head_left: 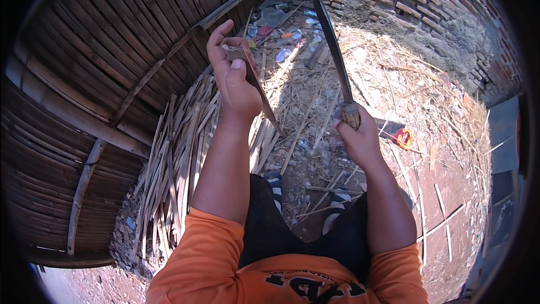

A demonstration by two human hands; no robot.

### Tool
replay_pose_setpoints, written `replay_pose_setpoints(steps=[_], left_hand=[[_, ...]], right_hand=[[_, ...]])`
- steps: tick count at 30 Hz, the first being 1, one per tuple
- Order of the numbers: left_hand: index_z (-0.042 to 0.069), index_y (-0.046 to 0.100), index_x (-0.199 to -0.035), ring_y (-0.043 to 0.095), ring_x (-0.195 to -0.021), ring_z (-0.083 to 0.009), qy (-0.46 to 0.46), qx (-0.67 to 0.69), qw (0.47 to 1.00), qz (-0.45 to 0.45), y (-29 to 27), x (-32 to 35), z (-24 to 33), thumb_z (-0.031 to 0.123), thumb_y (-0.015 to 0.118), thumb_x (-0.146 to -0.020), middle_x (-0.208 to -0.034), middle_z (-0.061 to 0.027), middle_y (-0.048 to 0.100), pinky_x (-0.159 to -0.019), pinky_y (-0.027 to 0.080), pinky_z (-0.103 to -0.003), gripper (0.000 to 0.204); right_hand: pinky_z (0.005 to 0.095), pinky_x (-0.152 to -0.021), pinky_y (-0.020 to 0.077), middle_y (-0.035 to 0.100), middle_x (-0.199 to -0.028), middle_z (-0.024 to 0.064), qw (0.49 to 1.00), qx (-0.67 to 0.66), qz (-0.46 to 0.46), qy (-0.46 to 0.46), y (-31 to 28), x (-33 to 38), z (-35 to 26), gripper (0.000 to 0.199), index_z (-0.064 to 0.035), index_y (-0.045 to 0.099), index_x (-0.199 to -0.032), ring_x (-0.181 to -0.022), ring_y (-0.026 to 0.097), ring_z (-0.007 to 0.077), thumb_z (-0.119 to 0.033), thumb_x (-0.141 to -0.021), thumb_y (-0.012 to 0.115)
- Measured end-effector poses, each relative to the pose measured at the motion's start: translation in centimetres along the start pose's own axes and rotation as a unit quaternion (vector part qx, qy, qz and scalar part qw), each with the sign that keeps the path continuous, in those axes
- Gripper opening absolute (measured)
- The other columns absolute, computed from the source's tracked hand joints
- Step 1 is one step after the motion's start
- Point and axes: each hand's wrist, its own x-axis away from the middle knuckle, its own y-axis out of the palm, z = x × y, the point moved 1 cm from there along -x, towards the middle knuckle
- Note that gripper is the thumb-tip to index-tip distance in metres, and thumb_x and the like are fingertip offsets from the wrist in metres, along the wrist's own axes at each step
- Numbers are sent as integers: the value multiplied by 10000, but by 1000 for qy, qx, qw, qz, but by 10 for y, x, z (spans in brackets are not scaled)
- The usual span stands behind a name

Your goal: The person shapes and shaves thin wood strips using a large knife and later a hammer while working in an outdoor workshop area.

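My left hand (232, 73) is raised and shut around a short split piece of bamboo (260, 91), whose lower end points down and to the right. My right hand (358, 135) grips the wooden handle of a long dark machete (333, 45). Its blade stands up and away from me, toward the brick wall. The two hands are apart, with the bamboo piece left of the blade. Below them are my dark shorts and striped sandals (336, 209) on the ground.
A woven bamboo fence (112, 67) fills the left side. A heap of split bamboo strips (174, 163) lies at its foot. Dry straw and litter (292, 28) cover the dirt ahead. A brick wall (405, 0) runs along the top right. A red and black object (400, 134) lies right of my right hand.
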Motion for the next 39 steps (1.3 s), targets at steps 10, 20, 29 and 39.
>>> replay_pose_setpoints(steps=[10,20,29,39], left_hand=[[32,517,-1331,463,-711,-81,67,-61,986,-138,43,-11,-5,120,557,-957,-950,-37,550,-607,414,-264,386],[32,638,-1174,631,-922,-90,-19,-158,986,-53,61,-17,-28,148,779,-921,-1008,-24,691,-798,503,-246,312],[26,686,-1095,626,-834,-67,-55,-185,981,-24,72,16,-25,184,843,-861,-930,-21,700,-727,505,-237,323],[-6,644,-1098,654,-868,-79,-39,-198,977,-64,83,25,-22,58,843,-824,-947,-44,719,-770,517,-245,345]], right_hand=[[308,-623,477,634,-773,46,997,17,24,-71,-42,14,-5,329,16,629,-1123,-655,584,121,-147,-852,721],[285,-472,454,622,-717,32,996,-25,76,-35,-80,16,-12,332,36,623,-1149,-526,568,102,-125,-869,699],[272,-512,464,643,-813,57,992,-105,-23,-69,-66,43,-41,556,69,500,-1351,-556,577,102,-202,-912,705],[266,-498,439,619,-755,51,987,-101,-97,-83,-52,56,-59,504,63,515,-1330,-539,555,80,-214,-937,666]])
